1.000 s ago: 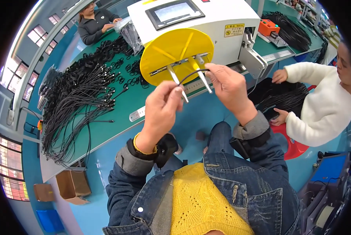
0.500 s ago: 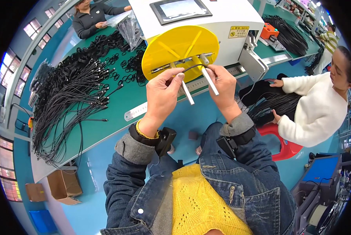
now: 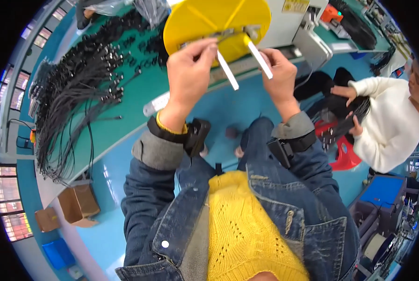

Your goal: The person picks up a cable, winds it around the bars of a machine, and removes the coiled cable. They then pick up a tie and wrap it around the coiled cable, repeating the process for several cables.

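Observation:
In front of a yellow disc [image 3: 191, 21] on a white machine, my left hand [image 3: 187, 77] pinches a thin black cable [image 3: 229, 36] between thumb and bent index finger. The cable arches right, across the disc, toward two white rods that stick out at me. The left rod [image 3: 227, 70] is close by my left fingertips. Beside the right rod [image 3: 260, 61], my right hand [image 3: 280, 77] has its fingers curled in. What those fingers hold, if anything, is hidden and blurred.
Piles of black cables [image 3: 78, 98] cover the green table [image 3: 139, 100] at left. A steel ruler [image 3: 157, 104] lies along its front edge. To the right, a person in a white top [image 3: 382, 122] handles a cable bundle near a red stool [image 3: 345, 157]. Cardboard boxes [image 3: 78, 206] stand lower left.
The view has tipped down, so machine and hands sit higher in the picture. My right hand has moved slightly right, away from the cable. The person at right has shifted their hands.

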A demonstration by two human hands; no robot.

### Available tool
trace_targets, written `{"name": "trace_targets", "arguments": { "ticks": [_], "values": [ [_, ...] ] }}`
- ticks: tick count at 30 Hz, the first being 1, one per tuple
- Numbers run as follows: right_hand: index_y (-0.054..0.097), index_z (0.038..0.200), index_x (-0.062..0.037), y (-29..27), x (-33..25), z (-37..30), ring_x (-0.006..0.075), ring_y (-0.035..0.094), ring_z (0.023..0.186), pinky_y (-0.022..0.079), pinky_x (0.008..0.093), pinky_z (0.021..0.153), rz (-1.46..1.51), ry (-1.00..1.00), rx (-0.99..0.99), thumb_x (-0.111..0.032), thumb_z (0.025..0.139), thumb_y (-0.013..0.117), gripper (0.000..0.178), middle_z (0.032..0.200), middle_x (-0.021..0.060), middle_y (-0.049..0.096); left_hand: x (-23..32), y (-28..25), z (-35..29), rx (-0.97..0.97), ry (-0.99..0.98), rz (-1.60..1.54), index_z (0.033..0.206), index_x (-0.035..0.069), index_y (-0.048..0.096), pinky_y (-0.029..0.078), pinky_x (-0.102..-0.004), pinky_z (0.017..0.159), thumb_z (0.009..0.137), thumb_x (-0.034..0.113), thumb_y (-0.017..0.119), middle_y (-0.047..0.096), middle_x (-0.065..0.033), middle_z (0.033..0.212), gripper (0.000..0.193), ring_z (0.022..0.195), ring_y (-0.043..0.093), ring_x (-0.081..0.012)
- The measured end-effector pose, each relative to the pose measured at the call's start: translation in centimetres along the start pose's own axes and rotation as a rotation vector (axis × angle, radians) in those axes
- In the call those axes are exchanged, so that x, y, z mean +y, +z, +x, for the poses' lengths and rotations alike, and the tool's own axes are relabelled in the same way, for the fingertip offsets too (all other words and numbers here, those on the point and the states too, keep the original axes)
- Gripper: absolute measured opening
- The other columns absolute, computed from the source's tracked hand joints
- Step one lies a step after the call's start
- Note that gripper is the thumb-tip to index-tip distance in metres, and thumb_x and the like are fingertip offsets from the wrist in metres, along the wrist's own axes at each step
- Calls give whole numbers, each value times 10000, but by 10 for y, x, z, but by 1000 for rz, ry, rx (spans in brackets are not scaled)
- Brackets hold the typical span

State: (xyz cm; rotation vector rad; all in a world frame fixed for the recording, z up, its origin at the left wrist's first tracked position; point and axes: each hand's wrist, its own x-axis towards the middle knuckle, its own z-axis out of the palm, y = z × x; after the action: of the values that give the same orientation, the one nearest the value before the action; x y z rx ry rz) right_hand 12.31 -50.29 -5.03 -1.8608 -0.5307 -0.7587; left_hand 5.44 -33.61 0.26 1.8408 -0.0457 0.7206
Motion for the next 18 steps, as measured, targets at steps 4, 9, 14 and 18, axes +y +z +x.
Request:
{"name": "trace_targets", "arguments": {
  "ticks": [4, 9, 14, 18],
  "values": [
    [621, 837, 3, -26, 21, -36, 78, 556, 561, 444, 223, 522, 25, 253, -137, -118, 830, 599, 123, 665, 57, 621, -18, 2, -2, 54, 22, -138, 979, -13, 656, 378, -156, 505, 825, 79, 620, 610, 5, 718, 183, 573, 468, -22],
    [621, 829, 8, -55, 36, -88, 56, 542, 555, 434, 203, 512, 28, 421, -316, -119, 847, 563, 141, 657, 24, 607, -17, 5, -6, 126, 35, -198, 961, -23, 658, 417, -168, 577, 811, 60, 627, 634, -14, 742, 175, 635, 519, -41],
    [619, 801, 22, -67, 23, -102, 92, 564, 526, 439, 243, 494, 98, 536, -358, -136, 833, 555, 173, 604, 51, 603, -17, 3, -15, 149, -16, -220, 953, -36, 656, 441, -178, 612, 808, 51, 630, 641, -24, 766, 171, 667, 543, -51],
    [619, 801, 23, -65, 18, -103, 95, 564, 524, 441, 246, 493, 130, 548, -386, -133, 835, 549, 175, 606, 57, 604, -12, 0, -19, 177, -15, -212, 957, -27, 655, 430, -195, 578, 803, 48, 636, 625, -23, 728, 172, 636, 534, -63]
  ]
}}
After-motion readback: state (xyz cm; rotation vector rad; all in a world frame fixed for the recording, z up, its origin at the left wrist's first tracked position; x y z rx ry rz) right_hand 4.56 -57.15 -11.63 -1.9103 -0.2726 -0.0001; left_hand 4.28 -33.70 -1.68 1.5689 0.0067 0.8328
